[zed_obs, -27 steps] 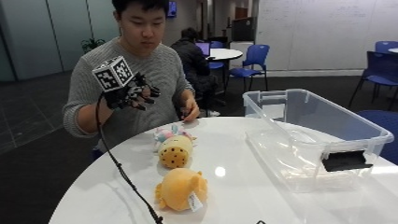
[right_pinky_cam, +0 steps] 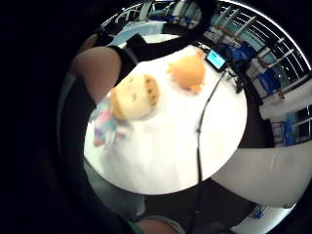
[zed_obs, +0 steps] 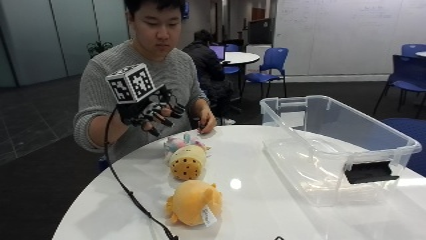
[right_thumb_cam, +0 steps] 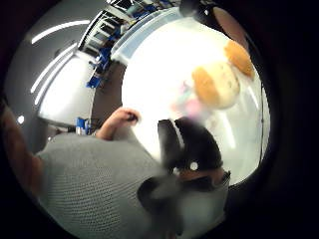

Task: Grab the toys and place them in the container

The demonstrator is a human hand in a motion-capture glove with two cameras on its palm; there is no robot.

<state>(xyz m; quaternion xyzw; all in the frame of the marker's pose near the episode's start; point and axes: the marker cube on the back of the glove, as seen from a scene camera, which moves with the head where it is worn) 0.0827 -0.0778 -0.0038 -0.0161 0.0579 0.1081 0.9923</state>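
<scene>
Outside camera faces the person across the table [zed_obs: 266,200]; palm cameras overlook it.

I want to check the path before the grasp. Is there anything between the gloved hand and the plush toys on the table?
Nothing visible. The gloved right hand hovers in open air above the cream spotted toy, with the orange toy further along the white table. The bare hand rests to the side, out of the path.

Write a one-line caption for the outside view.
Gloved right hand hovers open above three plush toys on round white table, clear plastic container alongside.
</scene>
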